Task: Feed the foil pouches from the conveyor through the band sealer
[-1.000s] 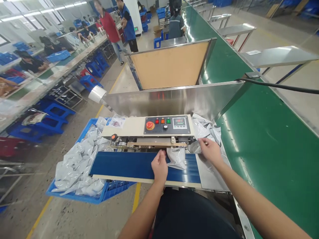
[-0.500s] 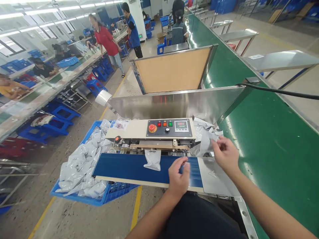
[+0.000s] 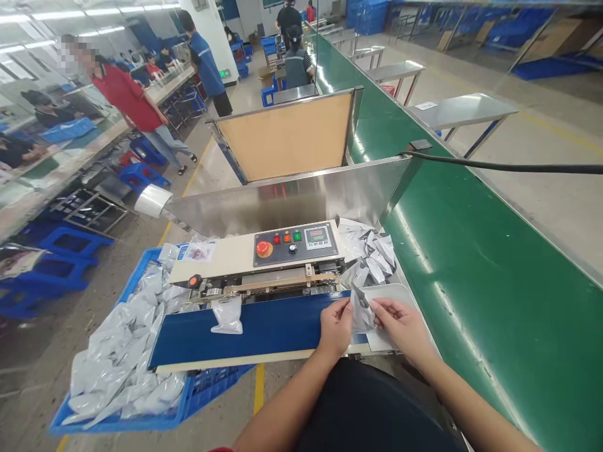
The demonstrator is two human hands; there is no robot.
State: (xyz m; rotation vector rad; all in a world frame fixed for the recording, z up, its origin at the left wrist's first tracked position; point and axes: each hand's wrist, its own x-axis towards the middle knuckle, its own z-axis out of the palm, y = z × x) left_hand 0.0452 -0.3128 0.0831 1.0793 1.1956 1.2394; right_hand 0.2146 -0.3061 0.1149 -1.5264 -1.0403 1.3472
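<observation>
Between both hands is a small grey-white plastic pouch (image 3: 362, 314), upright in front of me at the right end of the sealing machine. My left hand (image 3: 336, 325) pinches its left edge, and my right hand (image 3: 399, 323) grips its right edge near the top. The band sealing machine (image 3: 226, 251) stands just beyond, with a red stop button and a small display on its panel. On its blue conveyor belt (image 3: 277, 326) another pouch (image 3: 227, 315) hangs by its top edge in the sealing band. Several more pouches (image 3: 377, 257) are heaped beyond my right hand.
A blue crate (image 3: 117, 424) full of pouches stands at the machine's left end. A metal panel (image 3: 292, 194) rises behind the machine. The long green conveyor (image 3: 471, 282) runs along the right, under a black cable (image 3: 509, 167). A person in red (image 3: 125, 94) walks at the left.
My right hand has brought a pouch from the heap towards me, and my left hand has closed on it too. The pouch in the sealer has moved left along the belt. The view has shifted.
</observation>
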